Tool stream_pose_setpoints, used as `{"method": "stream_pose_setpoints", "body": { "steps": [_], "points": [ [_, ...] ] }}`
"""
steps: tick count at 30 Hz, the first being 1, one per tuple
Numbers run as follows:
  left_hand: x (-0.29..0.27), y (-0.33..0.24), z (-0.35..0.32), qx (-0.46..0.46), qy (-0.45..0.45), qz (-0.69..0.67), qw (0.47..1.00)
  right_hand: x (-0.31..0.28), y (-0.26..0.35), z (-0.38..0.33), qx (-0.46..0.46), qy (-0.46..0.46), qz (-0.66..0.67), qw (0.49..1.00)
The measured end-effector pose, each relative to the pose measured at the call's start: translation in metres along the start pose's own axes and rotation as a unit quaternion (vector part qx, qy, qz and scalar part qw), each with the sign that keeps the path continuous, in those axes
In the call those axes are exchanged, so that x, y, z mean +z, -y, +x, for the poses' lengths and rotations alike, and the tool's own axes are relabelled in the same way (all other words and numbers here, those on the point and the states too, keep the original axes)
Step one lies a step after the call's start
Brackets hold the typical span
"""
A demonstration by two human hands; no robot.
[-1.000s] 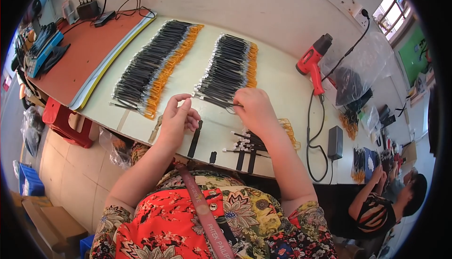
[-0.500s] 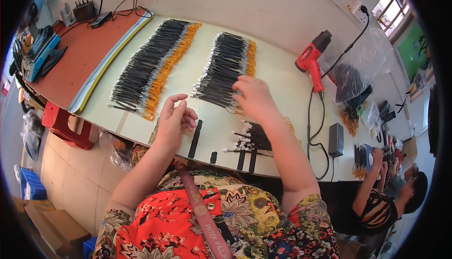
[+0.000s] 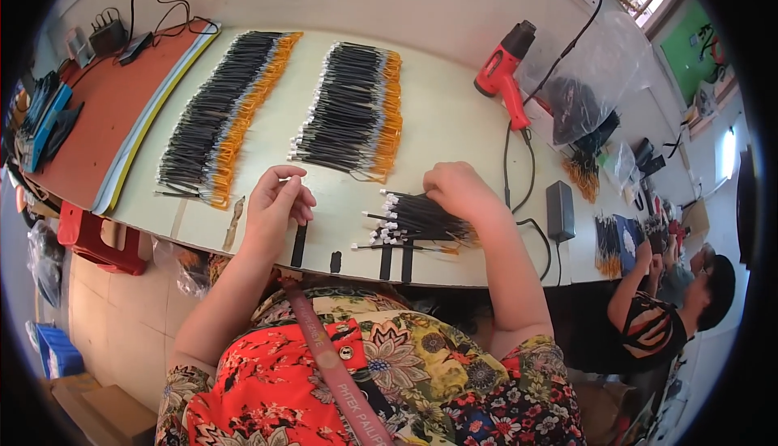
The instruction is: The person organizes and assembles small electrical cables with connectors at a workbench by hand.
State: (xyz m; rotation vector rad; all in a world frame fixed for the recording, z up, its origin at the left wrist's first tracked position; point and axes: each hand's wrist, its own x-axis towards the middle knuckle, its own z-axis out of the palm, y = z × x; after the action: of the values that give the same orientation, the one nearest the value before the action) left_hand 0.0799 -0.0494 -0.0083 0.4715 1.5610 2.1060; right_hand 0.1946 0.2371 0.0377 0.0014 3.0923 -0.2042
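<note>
And here's your right hand (image 3: pixel 459 191), down at the far side of the pile (image 3: pixel 417 219), fingers bent over its black cables; whether they pinch one, I cannot tell, with the fingertips hidden. Your left hand (image 3: pixel 278 203) hangs well to the left of the pile, half open, thumb and fingers loosely curled, nearest a black strip (image 3: pixel 299 247) on the table (image 3: pixel 446 114).

The pile itself fans white ends leftward, yellow ends to the right, partly behind your forearm, and one cable (image 3: pixel 395 246) lies along its near edge. Beyond the pile and to its left, there's the short row (image 3: pixel 344 110), packed tight, white ends left, yellow right! Farther left from the pile runs the long row (image 3: pixel 223 114), laid the same way. Beyond the pile, to its right, the red heat gun (image 3: pixel 510 93); right of the pile, the black adapter (image 3: pixel 560 211).
</note>
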Motion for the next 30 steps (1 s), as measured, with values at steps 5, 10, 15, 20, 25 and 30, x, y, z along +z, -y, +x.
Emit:
{"method": "stream_pose_setpoints", "body": {
  "steps": [5, 10, 15, 20, 25, 30],
  "points": [
    [0.002, 0.000, -0.002, -0.019, 0.007, 0.005, 1.000, 0.000, 0.000, -0.004, -0.011, -0.037, -0.001, 0.999],
    [0.000, 0.002, -0.001, -0.019, 0.018, 0.011, 1.000, -0.002, 0.011, -0.004, -0.066, -0.014, 0.036, 0.997],
    [0.000, 0.002, -0.001, -0.020, 0.024, 0.017, 0.999, -0.014, 0.019, -0.012, 0.004, 0.012, 0.057, 0.998],
    [0.003, -0.003, -0.003, -0.015, 0.035, 0.015, 0.999, -0.042, 0.038, -0.026, 0.013, -0.092, 0.079, 0.992],
    [0.024, -0.018, 0.000, -0.012, 0.107, 0.006, 0.994, -0.036, 0.069, -0.014, -0.113, -0.176, 0.117, 0.971],
    [0.019, -0.013, 0.001, -0.018, 0.099, 0.023, 0.995, -0.026, 0.085, 0.000, -0.146, -0.200, 0.124, 0.961]
  ]
}}
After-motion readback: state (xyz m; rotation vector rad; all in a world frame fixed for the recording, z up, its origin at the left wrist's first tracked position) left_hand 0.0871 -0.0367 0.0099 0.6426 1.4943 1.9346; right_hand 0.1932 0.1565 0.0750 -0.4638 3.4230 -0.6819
